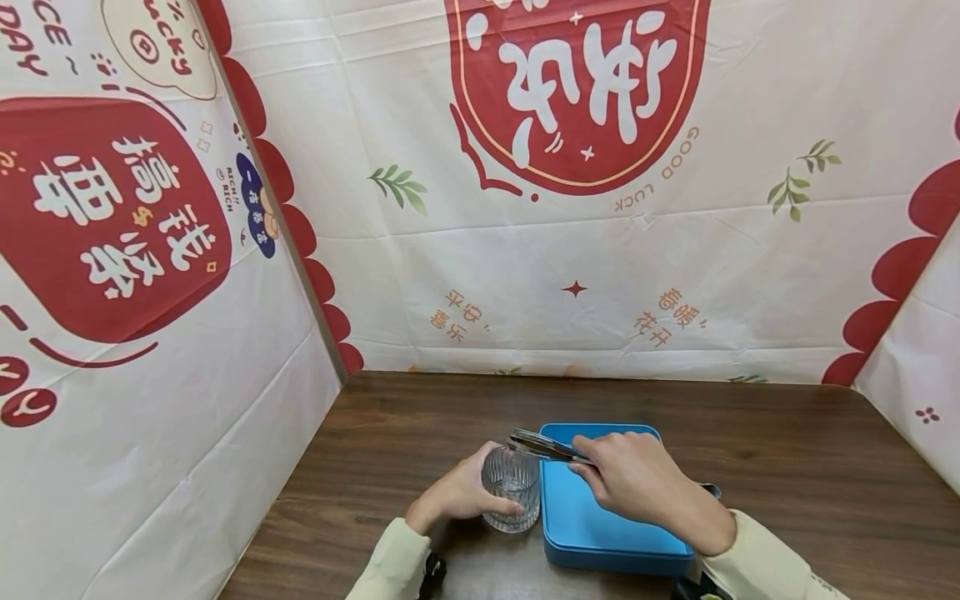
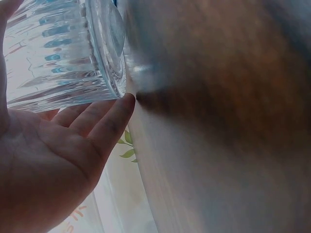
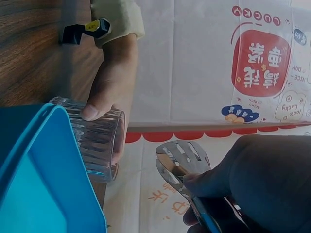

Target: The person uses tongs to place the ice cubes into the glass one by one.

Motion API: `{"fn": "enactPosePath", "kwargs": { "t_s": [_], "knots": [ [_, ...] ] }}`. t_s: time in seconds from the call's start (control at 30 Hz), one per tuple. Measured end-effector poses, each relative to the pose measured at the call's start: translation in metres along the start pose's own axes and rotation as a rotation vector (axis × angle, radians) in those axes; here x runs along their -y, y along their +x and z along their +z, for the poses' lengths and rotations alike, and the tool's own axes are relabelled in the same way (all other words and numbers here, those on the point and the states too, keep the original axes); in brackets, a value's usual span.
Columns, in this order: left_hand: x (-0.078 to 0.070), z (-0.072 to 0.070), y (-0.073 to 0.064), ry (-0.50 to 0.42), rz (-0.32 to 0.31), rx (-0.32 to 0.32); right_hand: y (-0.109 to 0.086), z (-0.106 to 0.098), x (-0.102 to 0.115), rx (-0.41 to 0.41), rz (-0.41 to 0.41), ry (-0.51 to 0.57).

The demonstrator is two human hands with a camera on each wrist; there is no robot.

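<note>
My left hand [image 1: 468,490] grips a clear ribbed glass [image 1: 512,493], thumb on the near side and fingers round the far side. In the left wrist view, the glass [image 2: 58,53] lies against the fingers, with its thick base close to the table. My right hand [image 1: 637,475] holds metal tongs [image 1: 549,447] with slotted ends above the blue container. Their slotted tips [image 3: 187,156] are near the glass rim in the head view, and the two arms lie close together. I cannot tell whether anything is between the tips.
Directly right of the glass stands a shallow blue rectangular container [image 1: 577,521] with raised edges. A small metallic piece [image 1: 711,490] shows behind the right wrist, mostly hidden. Printed white cloth [image 1: 510,275] hangs behind and beside the brown wooden table [image 1: 390,433].
</note>
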State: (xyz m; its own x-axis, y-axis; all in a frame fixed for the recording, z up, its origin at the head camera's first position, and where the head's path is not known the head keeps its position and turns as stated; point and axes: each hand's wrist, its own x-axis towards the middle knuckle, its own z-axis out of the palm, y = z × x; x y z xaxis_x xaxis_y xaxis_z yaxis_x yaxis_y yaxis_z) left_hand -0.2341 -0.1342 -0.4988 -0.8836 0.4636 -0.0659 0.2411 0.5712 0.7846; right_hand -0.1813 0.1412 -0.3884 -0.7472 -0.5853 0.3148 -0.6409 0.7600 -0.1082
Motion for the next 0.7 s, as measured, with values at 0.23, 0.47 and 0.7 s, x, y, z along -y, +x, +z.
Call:
{"fn": "enactPosePath", "kwargs": {
  "t_s": [0.23,0.47,0.7],
  "knots": [
    [-0.0006,0.0001,-0.0007,0.019,-0.009,-0.008,-0.0003,0.0021,-0.001,0.045,0.008,0.0],
    [-0.0001,-0.0005,-0.0008,0.006,-0.01,-0.005,-0.0013,0.0025,-0.0025,0.066,0.019,-0.011],
    [0.0001,-0.0005,-0.0008,-0.017,0.003,0.006,-0.0031,0.002,-0.0049,0.077,0.047,-0.018]
  ]
}}
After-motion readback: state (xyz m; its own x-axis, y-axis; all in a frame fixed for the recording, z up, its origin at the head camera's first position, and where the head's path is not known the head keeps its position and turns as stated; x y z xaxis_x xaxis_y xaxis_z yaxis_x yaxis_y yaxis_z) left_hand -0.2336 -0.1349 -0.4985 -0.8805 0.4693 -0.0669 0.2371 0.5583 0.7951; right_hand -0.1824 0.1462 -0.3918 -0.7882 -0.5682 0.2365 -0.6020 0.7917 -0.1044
